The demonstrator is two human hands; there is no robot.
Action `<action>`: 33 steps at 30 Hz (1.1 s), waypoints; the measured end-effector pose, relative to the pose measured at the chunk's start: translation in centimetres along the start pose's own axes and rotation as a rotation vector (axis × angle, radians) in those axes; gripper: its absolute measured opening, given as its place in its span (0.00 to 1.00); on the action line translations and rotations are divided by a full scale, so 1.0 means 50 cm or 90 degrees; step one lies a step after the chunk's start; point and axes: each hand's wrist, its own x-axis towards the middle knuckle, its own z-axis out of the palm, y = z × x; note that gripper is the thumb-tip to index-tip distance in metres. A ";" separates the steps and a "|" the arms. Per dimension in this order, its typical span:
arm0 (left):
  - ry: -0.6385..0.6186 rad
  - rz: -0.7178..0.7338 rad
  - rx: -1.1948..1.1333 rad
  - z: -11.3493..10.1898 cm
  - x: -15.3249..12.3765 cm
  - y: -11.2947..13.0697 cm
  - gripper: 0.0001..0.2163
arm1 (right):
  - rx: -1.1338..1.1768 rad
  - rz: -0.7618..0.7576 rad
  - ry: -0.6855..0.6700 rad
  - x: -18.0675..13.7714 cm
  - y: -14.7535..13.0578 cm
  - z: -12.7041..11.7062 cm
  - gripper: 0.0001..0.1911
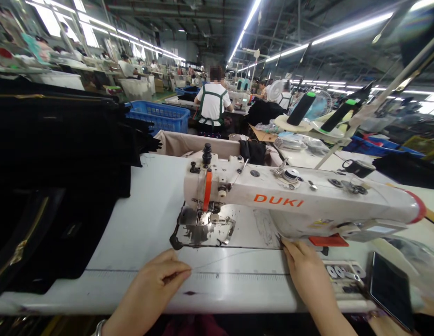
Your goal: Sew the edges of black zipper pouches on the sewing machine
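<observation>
A thin dark thread [220,262] runs from my left hand [157,275] across the front of the sewing table toward my right hand [306,266]. The thumb and forefinger of my left hand pinch its end. My right hand is closed at the front edge of the machine bed, with a small dark pointed tip showing at its fingers; what it belongs to is hidden. Behind both hands stands a white sewing machine [244,186] with an orange stripe. Its presser foot [206,218] is over the metal plate [192,233], and no fabric lies beneath it.
Black fabric pieces with zippers [63,140] are piled at the left. On the right lie a phone [391,284] and a tray of bobbins [342,273]. Thread cones [300,109] stand behind the machine. Beyond are a blue crate [161,114] and a person [213,102] seated facing away.
</observation>
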 end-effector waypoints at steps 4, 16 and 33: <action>0.044 -0.012 0.042 -0.005 -0.001 0.000 0.11 | -0.025 0.076 0.046 -0.009 -0.009 -0.020 0.18; 0.124 0.120 0.095 0.016 -0.005 0.009 0.08 | 0.289 -0.185 -0.175 0.027 -0.402 -0.141 0.12; 0.036 0.092 0.189 -0.052 0.204 -0.007 0.08 | 0.145 -0.046 0.065 0.077 -0.116 -0.041 0.20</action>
